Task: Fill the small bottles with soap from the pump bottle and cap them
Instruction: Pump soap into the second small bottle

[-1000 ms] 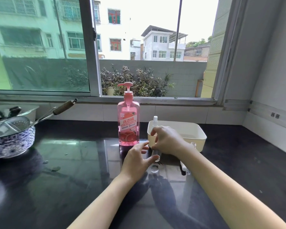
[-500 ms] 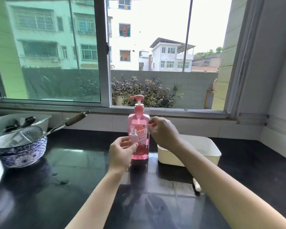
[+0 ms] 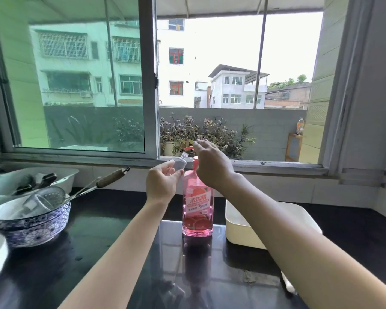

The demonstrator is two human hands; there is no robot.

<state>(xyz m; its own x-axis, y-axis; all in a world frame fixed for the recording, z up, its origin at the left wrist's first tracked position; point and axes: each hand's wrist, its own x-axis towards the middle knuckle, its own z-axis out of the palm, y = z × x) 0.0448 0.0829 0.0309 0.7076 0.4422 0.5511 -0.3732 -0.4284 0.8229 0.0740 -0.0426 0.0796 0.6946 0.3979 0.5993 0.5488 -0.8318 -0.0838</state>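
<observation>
Small bottle [image 3: 180,164], pinched by the left hand [image 3: 163,184], needs its mouth under the pump spout [image 3: 188,148] at one o'clock before the flat right hand [image 3: 212,166] presses.

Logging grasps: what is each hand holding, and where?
Left hand pinches the small bottle by its lower body, neck free. Right hand grips nothing, fingers straight over the pump bottle's top.

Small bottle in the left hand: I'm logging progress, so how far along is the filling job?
Done: the small bottle is uncapped and tilted, mouth just below the spout of the pump bottle. In hand: the left hand holds it; the right hand lies over the pump head. Left: it looks empty, so pumping and capping remain.
</observation>
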